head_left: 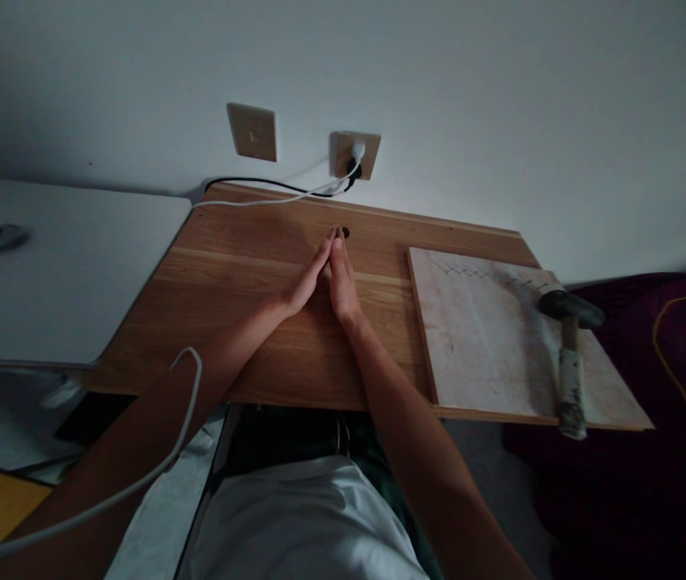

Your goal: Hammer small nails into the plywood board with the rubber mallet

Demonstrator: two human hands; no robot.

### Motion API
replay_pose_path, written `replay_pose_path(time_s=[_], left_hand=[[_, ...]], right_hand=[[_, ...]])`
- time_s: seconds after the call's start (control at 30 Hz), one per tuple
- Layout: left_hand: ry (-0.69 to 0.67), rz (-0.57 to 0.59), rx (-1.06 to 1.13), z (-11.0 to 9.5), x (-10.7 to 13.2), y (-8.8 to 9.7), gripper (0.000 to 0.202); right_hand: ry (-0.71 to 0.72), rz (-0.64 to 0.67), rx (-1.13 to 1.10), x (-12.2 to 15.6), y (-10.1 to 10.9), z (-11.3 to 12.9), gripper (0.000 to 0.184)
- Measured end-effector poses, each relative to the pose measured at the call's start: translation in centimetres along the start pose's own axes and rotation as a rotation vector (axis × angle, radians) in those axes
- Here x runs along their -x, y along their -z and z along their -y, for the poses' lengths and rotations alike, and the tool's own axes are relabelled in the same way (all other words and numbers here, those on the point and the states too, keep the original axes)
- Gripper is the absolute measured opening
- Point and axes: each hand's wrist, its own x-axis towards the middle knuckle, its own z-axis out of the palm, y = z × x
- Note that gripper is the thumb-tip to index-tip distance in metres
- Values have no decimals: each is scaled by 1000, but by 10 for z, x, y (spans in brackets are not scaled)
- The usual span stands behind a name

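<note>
Hammer (pixel 570 362) idle on board (pixel 481 346), no hammering underway.
My left hand (pixel 310 278) and right hand (pixel 342 278) press flat together over desk (pixel 228 282).

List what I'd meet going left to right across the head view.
White surface, wall plate, left hand, right hand, hammer, yellow cord.

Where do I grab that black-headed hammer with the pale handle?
Probably around its pale, blotchy handle, coming from the near side with the right hand: the long, narrow handle points toward you, while the wide black head lies farther away.
</note>
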Motion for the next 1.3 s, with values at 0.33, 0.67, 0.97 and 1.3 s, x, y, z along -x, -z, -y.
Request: replay_pose_path(time_s=[0.33,0.67,0.97,1.3], left_hand=[[-2,-41,-38,3,-2,3,72],[63,-82,-13,-2,-1,6,74],[19,-10,-56,1,-1,3,70],[-7,-23,-76,7,-1,-1,68]], right_hand=[[-6,37,-8,2,-4,-3,109],[9,47,4,7,-7,2,112],[-11,28,-15,4,-3,1,110],[-5,8,-23,5,-1,4,103]])
